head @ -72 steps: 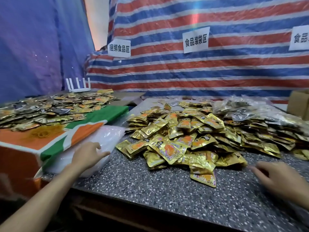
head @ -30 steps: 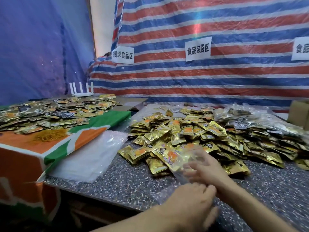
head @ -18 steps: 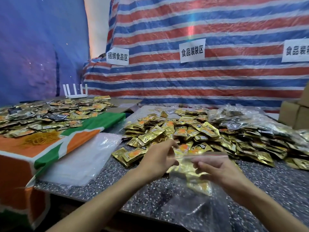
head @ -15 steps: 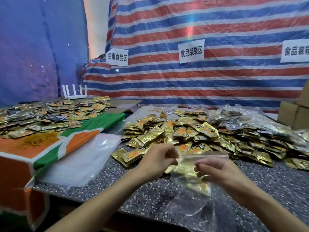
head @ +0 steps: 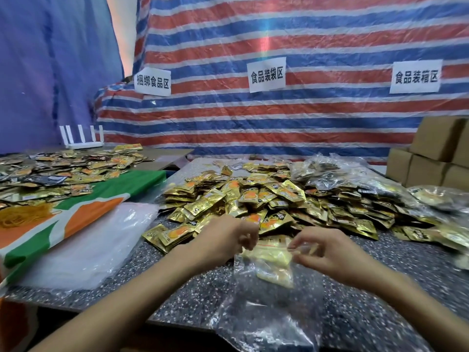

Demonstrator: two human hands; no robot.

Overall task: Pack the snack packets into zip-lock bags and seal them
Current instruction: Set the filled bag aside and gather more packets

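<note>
Zip-lock bag (head: 269,301) held by its top
Left hand (head: 228,240) and right hand (head: 327,252) each pinch a top corner; the bag hangs just in front of the snack packets (head: 253,199)

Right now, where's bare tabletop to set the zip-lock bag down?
Free: speckled tabletop between the empty-bag stack and the held zip-lock bag; also the near-right strip before the snack packet pile. Crowded: mid-table pile, filled bags far right.

Left hand (head: 225,240), right hand (head: 332,252) on zip-lock bag (head: 266,321)
</note>
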